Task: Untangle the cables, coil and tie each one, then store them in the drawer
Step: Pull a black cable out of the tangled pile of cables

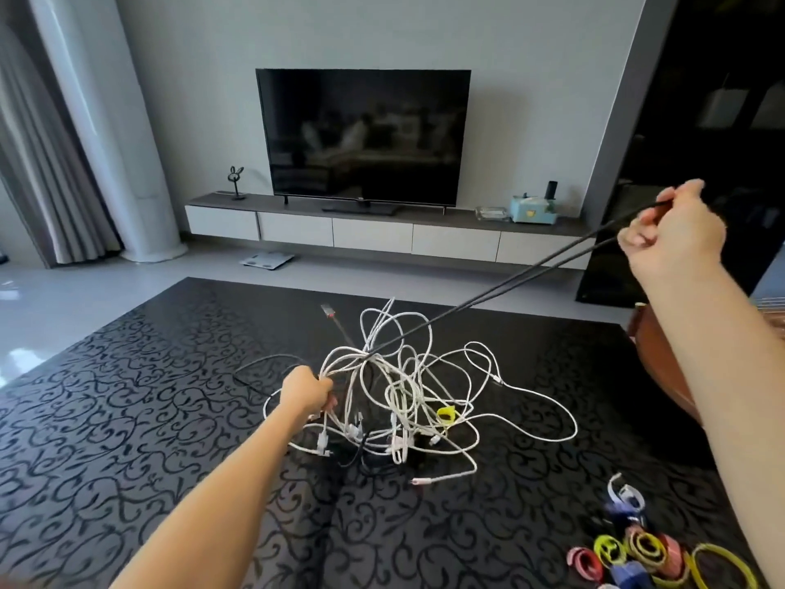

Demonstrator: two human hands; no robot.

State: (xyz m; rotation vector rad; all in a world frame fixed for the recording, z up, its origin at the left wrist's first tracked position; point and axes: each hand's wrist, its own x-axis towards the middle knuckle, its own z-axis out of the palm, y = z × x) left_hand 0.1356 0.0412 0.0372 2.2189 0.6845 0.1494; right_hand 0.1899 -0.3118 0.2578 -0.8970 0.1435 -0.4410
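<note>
I have the tangle of cables (pixel 408 401) sitting near the middle of the black patterned table (pixel 127 418), a little toward the far edge. It is mostly white cords looped over each other, with a few dark ones underneath. One loose white loop swings out toward the right edge, and a pink-tipped plug (pixel 420 482) lies on the near side of the heap.

My left hand (pixel 308 393) is down at the left side of the tangle, fingers curled tight round a bunch of white strands. My right hand (pixel 673 231) is raised high, out past the far right corner of the table. Its fingers and thumb pinch a black cable (pixel 509 286), which runs taut in two strands from that hand down into the top of the heap. Another dark cable, ending in a flat plug (pixel 328 310), sticks up from the tangle toward the far edge.

A yellow tie (pixel 446 415) is caught in the right part of the heap. More coiled ties (pixel 645 554), yellow, pink and blue, are grouped at the near right corner.

The left half of the table and the near strip in front of the tangle are bare patterned surface. A rounded brown object (pixel 662 367) stands against the right edge, under my right forearm.

Beyond the far edge there is open grey floor, then a low TV console (pixel 374 235) with its white fronts closed, carrying the television (pixel 363 133).
</note>
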